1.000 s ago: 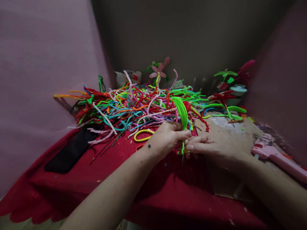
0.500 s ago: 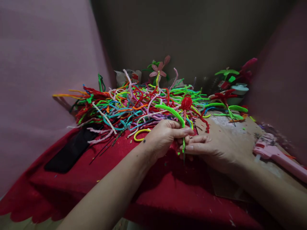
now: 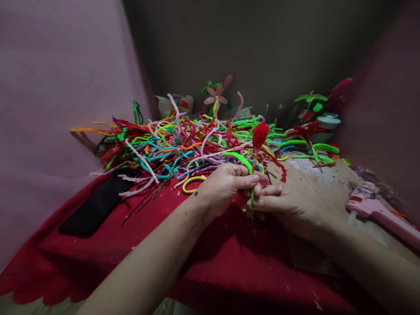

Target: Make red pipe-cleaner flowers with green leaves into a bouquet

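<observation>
A pipe cleaner flower with a red bud (image 3: 260, 134) stands upright between my two hands. My left hand (image 3: 226, 187) pinches its stem between thumb and fingers, just under the bud. A bright green leaf (image 3: 238, 157) arches out to the left from that same grip. Lower down, my right hand (image 3: 278, 199) has its fingertips closed on the green-wrapped end of the stem, and a thin dark tip pokes out below. Part of the stem is hidden behind the fingers.
A large heap of coloured pipe cleaners (image 3: 183, 144) spreads across the red cloth (image 3: 138, 245). A black phone (image 3: 93, 210) lies at left. On the right, a pink glue gun (image 3: 377, 208) rests on cardboard (image 3: 298, 183). Finished-looking pink flowers (image 3: 215, 95) stand behind.
The flower has turned in my fingers: the red bud shows its longer side and sits slightly higher and to the right. The green leaf's tip has swung right. Both hands stay nearly in place.
</observation>
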`<state>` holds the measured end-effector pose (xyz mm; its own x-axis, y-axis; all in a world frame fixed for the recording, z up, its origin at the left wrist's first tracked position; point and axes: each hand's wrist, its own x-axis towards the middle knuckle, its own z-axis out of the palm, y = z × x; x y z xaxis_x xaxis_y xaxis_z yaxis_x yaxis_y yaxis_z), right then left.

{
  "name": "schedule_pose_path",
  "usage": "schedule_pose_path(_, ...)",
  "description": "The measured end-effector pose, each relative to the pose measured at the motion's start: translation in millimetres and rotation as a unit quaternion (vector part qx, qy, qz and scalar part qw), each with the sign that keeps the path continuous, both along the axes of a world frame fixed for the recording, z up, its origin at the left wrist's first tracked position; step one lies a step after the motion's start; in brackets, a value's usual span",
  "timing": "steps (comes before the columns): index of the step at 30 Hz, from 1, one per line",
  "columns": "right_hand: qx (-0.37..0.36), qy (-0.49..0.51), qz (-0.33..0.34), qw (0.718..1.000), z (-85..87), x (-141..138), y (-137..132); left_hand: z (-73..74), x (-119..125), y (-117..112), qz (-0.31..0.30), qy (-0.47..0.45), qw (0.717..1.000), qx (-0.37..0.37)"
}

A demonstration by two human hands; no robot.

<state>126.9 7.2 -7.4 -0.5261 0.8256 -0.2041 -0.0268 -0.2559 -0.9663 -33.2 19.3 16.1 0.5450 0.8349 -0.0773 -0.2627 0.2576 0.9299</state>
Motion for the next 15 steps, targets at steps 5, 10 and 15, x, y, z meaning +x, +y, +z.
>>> schedule_pose_path(5, 0.008, -0.007, 0.0, 1.0, 4.2, 0, -1, -0.6, 0, -1, -0.011, -0.001, 1.0, 0.018)
schedule_pose_path(10, 0.055, -0.066, -0.037, 0.996, 11.7, -1, -3, 1.6, 2, -2, 0.034, -0.021, 0.998, 0.04)
schedule_pose_path(15, 0.062, -0.075, -0.072, 0.993, 14.4, -1, -3, 1.8, 4, -2, 0.102, 0.089, 0.989, 0.059)
